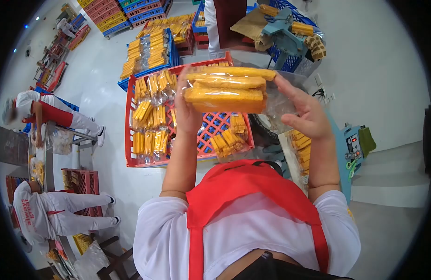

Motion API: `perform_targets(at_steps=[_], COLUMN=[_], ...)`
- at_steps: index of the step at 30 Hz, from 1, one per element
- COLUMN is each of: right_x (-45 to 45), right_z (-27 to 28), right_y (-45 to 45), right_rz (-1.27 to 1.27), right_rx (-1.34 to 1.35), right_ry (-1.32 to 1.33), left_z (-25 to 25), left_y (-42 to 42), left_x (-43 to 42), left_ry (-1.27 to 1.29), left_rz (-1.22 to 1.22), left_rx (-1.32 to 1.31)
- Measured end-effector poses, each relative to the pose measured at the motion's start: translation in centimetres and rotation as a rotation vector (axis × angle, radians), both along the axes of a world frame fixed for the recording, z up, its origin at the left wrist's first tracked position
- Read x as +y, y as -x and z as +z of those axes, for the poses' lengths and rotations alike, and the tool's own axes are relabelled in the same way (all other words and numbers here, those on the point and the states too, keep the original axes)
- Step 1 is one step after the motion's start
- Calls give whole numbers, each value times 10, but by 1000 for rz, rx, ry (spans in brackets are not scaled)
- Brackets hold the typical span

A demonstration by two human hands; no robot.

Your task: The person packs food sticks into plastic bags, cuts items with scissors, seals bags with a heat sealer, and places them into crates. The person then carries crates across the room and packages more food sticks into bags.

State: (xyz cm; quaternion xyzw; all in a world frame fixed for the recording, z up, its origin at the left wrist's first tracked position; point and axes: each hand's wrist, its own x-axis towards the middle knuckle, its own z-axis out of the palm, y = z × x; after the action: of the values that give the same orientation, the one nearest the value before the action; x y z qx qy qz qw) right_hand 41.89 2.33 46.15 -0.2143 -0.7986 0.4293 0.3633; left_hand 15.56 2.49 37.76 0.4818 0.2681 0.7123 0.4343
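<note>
A clear plastic bag of long, yellow bread-like sticks (pixel 227 93) is held up in front of me above the crate. My left hand (pixel 189 112) is closed around its left end. At the other end, my right hand (pixel 306 112) has its fingers and thumb spread apart, with the fingertips by the loose plastic and the tip of the top stick. Below is a red plastic crate (pixel 130 140) holding several similar bags (pixel 150 142), mostly along its left side, with a few at the lower right.
Blue crates (pixel 171 49) with more bags stand beyond. At right are a sealing machine (pixel 353 142), green scissors (pixel 351 168) and a box of sticks (pixel 299 144). Another machine (pixel 283 35) is at upper right. Two people (pixel 61 207) work at a left table; another person stands ahead.
</note>
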Motion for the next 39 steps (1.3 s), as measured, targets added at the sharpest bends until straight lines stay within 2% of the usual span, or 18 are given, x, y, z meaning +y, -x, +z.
perform_targets(at_steps=[1, 2, 4, 6, 7, 8, 10, 14, 16, 18, 20, 23, 25, 30, 32, 36, 37, 39], right_x=[-3, -7, -14, -20, -18, -15, -11, -5, 3, 6, 8, 8, 9, 16, 17, 17, 17, 28], right_z=[0, 1, 3, 1, 0, 0, -3, -4, -12, -11, -7, -2, -3, -5, -1, 14, 14, 13], right_y=[4, 7, 14, 17, 18, 17, 12, 21, 18, 20, 20, 16, 19, 17, 13, 15, 18, 19], right_rz=[-6, -8, -24, -29, -34, -33, 4, 0, -11, -7, -3, 32, 107, 66, 63, 110, 126, 54], right_rx=[-48, -47, 105, 161, 217, 216, -106, -149, -154, -129, -104, -180, -179, -161, -132, -302, -351, -421], right_ry=[-59, -58, 107, 119, 132, 131, -198, -224, -35, 23, 78, 24, 134, 154, 173, 119, 101, 179], left_z=[2, 3, 8, 18, 23, 26, 29, 23, 20, 14, 8, 2, 5, 2, -8, -17, -20, -22], left_y=[2, 5, 3, -9, -9, -9, -12, -7, -9, -12, -14, -12, -10, 0, 3, 6, 6, 6], left_x=[2, 5, 5, -3, -6, -8, -11, -4, 1, 5, 10, 15, 15, 17, 24, 26, 26, 28], left_ry=[-38, -214, -391, -254, -256, -216, -63, -61, 31, 121, 294, 449, 468, 476, 521, 604, 662, 727], left_rz=[109, 369, 628, 55, 57, 132, -34, -87, -79, -70, -126, -216, -284, -442, -506, -586, -670, -760], left_rx=[135, 422, 708, -177, -178, 44, 44, 107, 89, 72, -234, -340, -357, -308, -374, -437, -429, -415])
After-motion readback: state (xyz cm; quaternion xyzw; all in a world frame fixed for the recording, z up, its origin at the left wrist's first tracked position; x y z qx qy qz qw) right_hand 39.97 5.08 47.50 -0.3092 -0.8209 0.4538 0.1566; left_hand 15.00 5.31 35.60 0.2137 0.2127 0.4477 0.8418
